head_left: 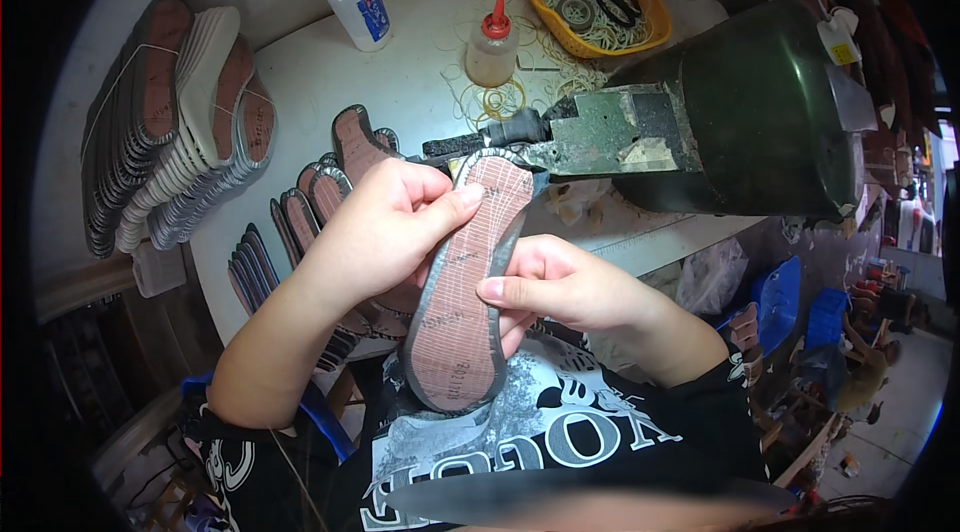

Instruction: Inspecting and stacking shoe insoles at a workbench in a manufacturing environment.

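A shoe insole point(458, 317), pinkish-brown with a grid of pale lines and a dark wrapped rim, stands lengthwise in front of me. Its upper end touches or lies right by the working head of a green machine point(600, 137); the exact contact is hidden. My left hand point(385, 222) grips the insole's upper left side, thumb on the face. Lower on the opposite edge, my right hand point(550, 284) pinches the narrow middle, its thumb on top and fingers behind. More rimmed insoles point(328, 194) lie overlapped on the white table behind my left forearm.
Banded stacks of insoles point(165, 122) stand at the left. Along the back are a white bottle with a blue cap point(357, 12), a red-tipped squeeze bottle point(491, 52) and a yellow-orange basket point(640, 30) of rubber bands and rings. Blue plastic containers point(778, 304) sit at the right.
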Available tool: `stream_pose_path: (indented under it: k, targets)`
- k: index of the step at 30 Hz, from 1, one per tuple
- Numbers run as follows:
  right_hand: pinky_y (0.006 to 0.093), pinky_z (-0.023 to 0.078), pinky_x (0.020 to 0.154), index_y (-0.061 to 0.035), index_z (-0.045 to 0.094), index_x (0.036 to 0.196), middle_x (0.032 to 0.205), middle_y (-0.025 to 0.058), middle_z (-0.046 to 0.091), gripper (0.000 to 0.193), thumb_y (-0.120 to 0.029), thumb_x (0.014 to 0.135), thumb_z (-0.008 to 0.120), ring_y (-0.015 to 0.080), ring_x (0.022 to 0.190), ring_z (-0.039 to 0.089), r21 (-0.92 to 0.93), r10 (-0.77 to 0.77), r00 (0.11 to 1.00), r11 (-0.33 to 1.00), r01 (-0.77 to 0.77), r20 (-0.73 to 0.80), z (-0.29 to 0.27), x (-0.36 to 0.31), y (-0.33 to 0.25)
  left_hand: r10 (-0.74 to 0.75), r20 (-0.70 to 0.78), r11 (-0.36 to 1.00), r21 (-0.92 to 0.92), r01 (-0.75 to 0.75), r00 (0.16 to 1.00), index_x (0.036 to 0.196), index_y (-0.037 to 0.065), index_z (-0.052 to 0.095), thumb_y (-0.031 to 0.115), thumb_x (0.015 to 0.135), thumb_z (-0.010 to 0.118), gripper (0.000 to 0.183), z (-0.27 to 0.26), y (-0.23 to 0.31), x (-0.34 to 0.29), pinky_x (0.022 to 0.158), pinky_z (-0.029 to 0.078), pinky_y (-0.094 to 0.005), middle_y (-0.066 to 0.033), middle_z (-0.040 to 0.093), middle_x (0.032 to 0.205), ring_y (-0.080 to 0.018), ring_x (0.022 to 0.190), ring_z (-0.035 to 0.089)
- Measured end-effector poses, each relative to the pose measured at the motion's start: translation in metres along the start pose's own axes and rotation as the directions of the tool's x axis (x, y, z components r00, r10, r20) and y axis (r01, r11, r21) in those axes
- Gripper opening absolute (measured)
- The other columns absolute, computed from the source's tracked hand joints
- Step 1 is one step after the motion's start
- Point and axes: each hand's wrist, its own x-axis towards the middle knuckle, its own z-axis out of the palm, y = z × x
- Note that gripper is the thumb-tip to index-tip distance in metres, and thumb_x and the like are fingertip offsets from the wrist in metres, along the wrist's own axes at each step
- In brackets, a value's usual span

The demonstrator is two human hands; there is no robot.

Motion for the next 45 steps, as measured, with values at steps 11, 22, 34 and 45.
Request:
stream_pose_path:
  k: [11, 22, 34, 45]
  targets:
    - [0.0244, 0.058, 0.069, 0.0078, 0.054, 0.111, 0.099, 0.0139, 0.067, 0.032, -0.021, 0.099, 0.046, 0.0150, 0.079, 0.068, 0.038, -0.047, 0.996, 0.998, 0.044, 0.077, 0.000, 0.014, -0.002, -0.034, 0.017, 0.998, -0.061, 0.035, 0.999, 0.072, 0.003, 0.064, 0.031, 0.094, 0.057, 0.036, -0.012, 0.007, 0.000, 0.035, 0.031, -0.0186, 0.0034, 0.053, 0.053, -0.0031, 0.038, 0.042]
    - [0.0231, 0.055, 0.066, 0.0044, 0.055, 0.112, 0.095, 0.0091, 0.068, 0.027, -0.018, 0.099, 0.048, 0.0111, 0.075, 0.066, -0.081, -0.009, 0.995, 0.997, 0.017, 0.099, -0.031, 0.008, -0.015, -0.063, 0.004, 0.992, -0.111, 0.063, 0.998, 0.071, 0.002, 0.061, 0.033, 0.096, 0.055, 0.040, -0.015, 0.007, 0.004, 0.033, 0.038, -0.0185, -0.0040, 0.057, 0.050, -0.0078, 0.036, 0.050]
    - [0.0239, 0.047, 0.076, 0.0029, 0.059, 0.107, 0.089, 0.0018, 0.062, 0.023, -0.017, 0.096, 0.056, 0.0075, 0.085, 0.057, -0.310, -0.363, 0.820, 0.920, 0.240, -0.442, 0.010, -0.014, 0.003, -0.038, -0.043, 0.995, 0.095, 0.042, 0.998, 0.067, 0.004, 0.057, 0.041, 0.093, 0.057, 0.045, -0.030, 0.020, 0.026, 0.030, 0.034, -0.0180, -0.0060, 0.056, 0.046, -0.0077, 0.031, 0.047]
    - [0.0336, 0.047, 0.046, -0.0002, 0.057, 0.085, 0.052, 0.0061, 0.054, 0.019, -0.018, 0.082, 0.065, 0.0228, 0.047, 0.058, -0.949, -0.686, 0.662, -0.279, 0.144, 0.302, 0.101, 0.030, 0.042, 0.438, -0.442, 0.430, -0.661, -0.614, 0.783, 0.096, 0.002, 0.047, 0.034, 0.100, 0.040, 0.033, 0.020, -0.060, -0.054, 0.045, 0.038, -0.0223, -0.0038, 0.044, 0.065, -0.0117, 0.049, 0.043]
